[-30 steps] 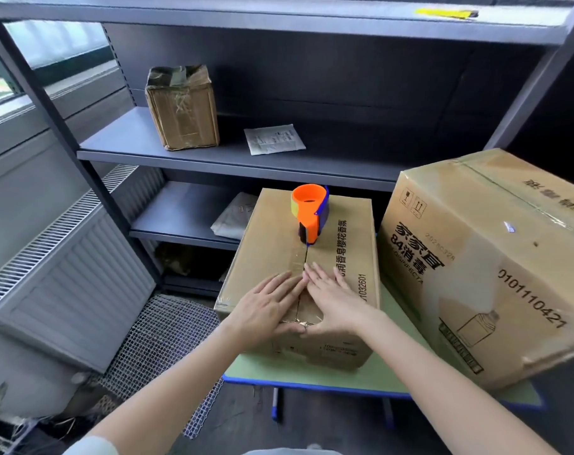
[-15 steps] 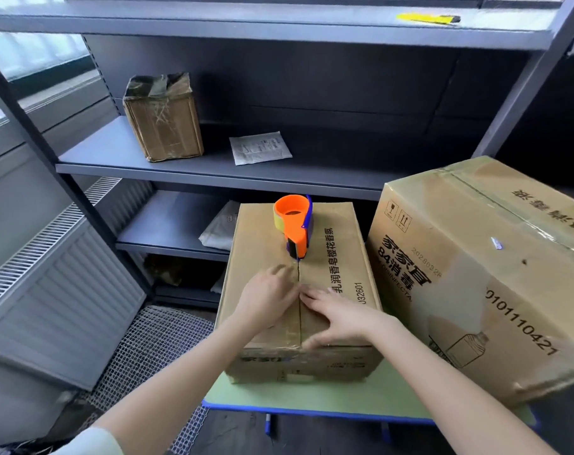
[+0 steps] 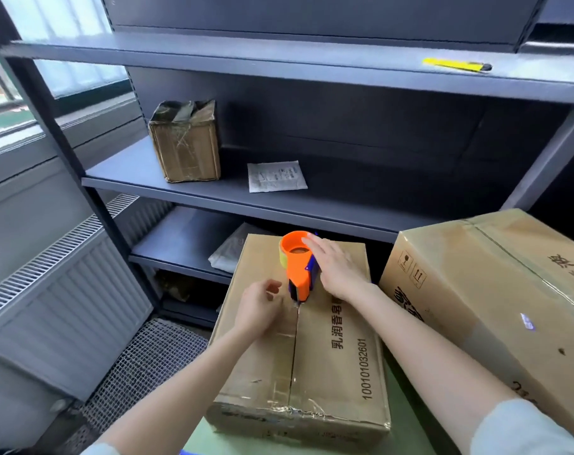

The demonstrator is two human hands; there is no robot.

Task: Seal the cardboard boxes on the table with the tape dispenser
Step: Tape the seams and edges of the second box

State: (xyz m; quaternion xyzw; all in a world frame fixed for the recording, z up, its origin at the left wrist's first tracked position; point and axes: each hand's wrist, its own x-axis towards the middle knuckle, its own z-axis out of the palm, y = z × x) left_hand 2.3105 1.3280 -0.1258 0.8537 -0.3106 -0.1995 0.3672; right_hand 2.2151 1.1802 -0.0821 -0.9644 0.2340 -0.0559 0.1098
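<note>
Your right hand (image 3: pixel 333 269) is laid against the far side of the orange tape dispenser (image 3: pixel 298 269), fingers pretty straight along it and touching the roll. The thumb's hidden, so there's no real wrap-around grip that I can see. The dispenser stands on the smaller cardboard box (image 3: pixel 331 349), right on the centre seam, between your hands. Your left hand (image 3: pixel 261 311) sits on the box top just left of that seam, fingers loosely curled, nothing in it. The bigger box (image 3: pixel 476 290) is just right of your right forearm, both on the green counter (image 3: pixel 407 425).
</note>
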